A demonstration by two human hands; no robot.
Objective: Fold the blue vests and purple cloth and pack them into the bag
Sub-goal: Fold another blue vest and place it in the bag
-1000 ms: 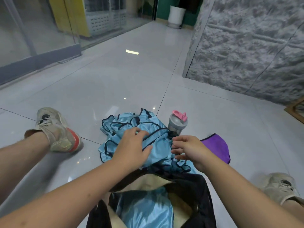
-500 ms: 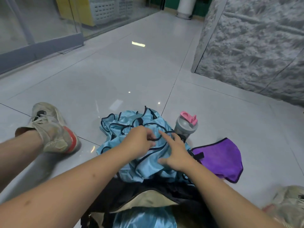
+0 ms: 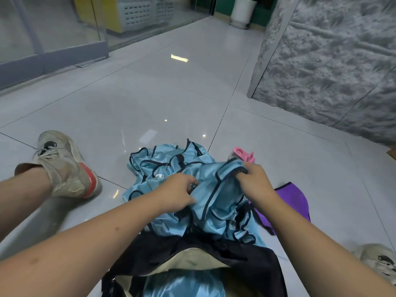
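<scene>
A heap of light blue vests (image 3: 171,166) with dark trim lies on the floor between my legs. My right hand (image 3: 255,181) grips a trimmed strap of the top vest (image 3: 216,196) and holds it lifted. My left hand (image 3: 179,192) pinches the same vest near its middle. The purple cloth (image 3: 294,199) lies flat on the floor to the right, partly under the vests. The black bag (image 3: 252,269) sits open at the bottom of the view, with shiny blue fabric (image 3: 184,284) inside it.
A bottle with a pink lid (image 3: 243,154) stands behind the raised vest, mostly hidden. My left shoe (image 3: 64,166) rests on the floor at left; my right shoe (image 3: 379,262) is at the lower right. A grey textured wall (image 3: 332,61) stands at the right.
My right hand has moved right and taken hold of a vest strap, lifting it in front of the bottle. My left hand has stayed on the heap and pinches the fabric.
</scene>
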